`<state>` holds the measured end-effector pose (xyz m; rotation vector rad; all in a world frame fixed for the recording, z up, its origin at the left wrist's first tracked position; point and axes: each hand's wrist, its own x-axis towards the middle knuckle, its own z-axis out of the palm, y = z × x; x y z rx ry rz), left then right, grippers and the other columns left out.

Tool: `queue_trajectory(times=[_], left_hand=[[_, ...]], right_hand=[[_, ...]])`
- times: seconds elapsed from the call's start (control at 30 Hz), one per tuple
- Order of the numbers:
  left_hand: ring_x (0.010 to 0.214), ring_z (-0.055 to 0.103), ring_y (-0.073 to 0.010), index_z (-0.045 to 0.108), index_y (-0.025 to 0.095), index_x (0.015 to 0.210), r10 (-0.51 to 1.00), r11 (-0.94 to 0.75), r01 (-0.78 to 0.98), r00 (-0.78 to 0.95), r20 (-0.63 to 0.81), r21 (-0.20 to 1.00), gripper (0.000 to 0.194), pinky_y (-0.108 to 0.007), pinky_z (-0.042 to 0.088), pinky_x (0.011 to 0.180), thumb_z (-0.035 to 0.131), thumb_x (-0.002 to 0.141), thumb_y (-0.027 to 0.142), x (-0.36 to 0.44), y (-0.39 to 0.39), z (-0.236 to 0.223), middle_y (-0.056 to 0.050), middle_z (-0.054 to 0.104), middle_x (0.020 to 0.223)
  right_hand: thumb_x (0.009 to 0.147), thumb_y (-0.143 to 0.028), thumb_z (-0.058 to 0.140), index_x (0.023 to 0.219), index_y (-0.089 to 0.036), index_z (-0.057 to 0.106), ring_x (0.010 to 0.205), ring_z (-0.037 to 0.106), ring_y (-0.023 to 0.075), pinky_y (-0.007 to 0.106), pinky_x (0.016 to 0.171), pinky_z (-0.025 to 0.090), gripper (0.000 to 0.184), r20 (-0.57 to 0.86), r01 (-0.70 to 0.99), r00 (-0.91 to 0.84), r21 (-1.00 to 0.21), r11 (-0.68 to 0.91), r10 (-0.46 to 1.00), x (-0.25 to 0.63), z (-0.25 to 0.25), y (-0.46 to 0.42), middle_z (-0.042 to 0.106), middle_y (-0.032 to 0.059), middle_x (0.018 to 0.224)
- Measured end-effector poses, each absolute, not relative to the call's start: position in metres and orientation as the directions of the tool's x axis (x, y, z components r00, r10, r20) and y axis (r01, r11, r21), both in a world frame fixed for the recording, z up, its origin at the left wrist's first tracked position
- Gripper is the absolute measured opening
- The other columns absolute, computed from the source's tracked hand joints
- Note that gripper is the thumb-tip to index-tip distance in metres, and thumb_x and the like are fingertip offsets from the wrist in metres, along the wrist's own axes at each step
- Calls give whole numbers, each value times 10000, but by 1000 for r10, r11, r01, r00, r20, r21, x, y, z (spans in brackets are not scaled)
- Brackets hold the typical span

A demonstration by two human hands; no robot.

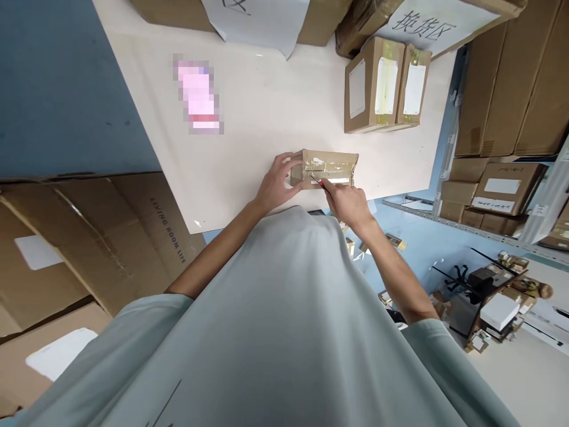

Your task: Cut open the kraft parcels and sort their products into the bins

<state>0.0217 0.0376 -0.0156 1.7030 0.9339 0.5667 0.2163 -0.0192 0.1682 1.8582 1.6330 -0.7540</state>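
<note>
A small taped cardboard box (331, 166) lies on the pale table (249, 124) near its front edge. My left hand (278, 184) grips the box's left end, fingers wrapped over its top. My right hand (347, 201) is closed on a small red-handled cutter (318, 181), whose tip touches the tape on the near side of the box.
Two upright cardboard boxes (384, 86) with white labels stand at the table's back right. A pink blurred object (198, 95) lies at mid left. Large cartons (80, 249) stack at the left. Shelves with boxes (498, 190) and scattered small items (489, 296) are on the right.
</note>
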Motion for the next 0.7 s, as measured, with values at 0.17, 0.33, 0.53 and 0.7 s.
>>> queue_trajectory(times=[0.17, 0.33, 0.53, 0.7], left_hand=[[1094, 765, -240, 741, 266, 1422, 840, -56, 330, 526, -135, 942, 425, -411, 707, 982, 740, 1048, 470, 46, 37, -24, -108, 665, 1429], [977, 754, -213, 769, 269, 1393, 873, 5, 362, 453, -180, 932, 413, -382, 714, 863, 743, 1049, 497, 53, 30, -28, -102, 675, 1361], [988, 741, -193, 750, 275, 1422, 879, 32, 429, 418, -230, 903, 386, -349, 684, 848, 729, 1045, 355, 55, 26, -24, -94, 650, 1377], [1031, 739, -203, 769, 265, 1375, 899, 68, 444, 361, -248, 894, 367, -333, 684, 830, 734, 1010, 263, 55, 24, -22, -95, 657, 1355]], right_hand=[[1189, -250, 341, 1684, -228, 547, 1131, 769, 377, 429, 956, 490, 537, -724, 1000, -4, 11, 18, 689, 236, 162, -2, 811, 242, 1296], [1139, -153, 401, 1653, -161, 578, 1157, 772, 388, 442, 955, 489, 544, -732, 985, -138, -33, 168, 668, 240, 156, 18, 812, 267, 1290], [1109, -138, 492, 1556, -111, 656, 1168, 791, 366, 402, 922, 503, 477, -752, 932, -273, -51, 360, 600, 241, 151, 40, 841, 247, 1204], [1116, -196, 488, 1453, -112, 744, 1127, 800, 377, 415, 889, 515, 431, -756, 915, -293, -45, 401, 585, 263, 149, 40, 853, 230, 1144]])
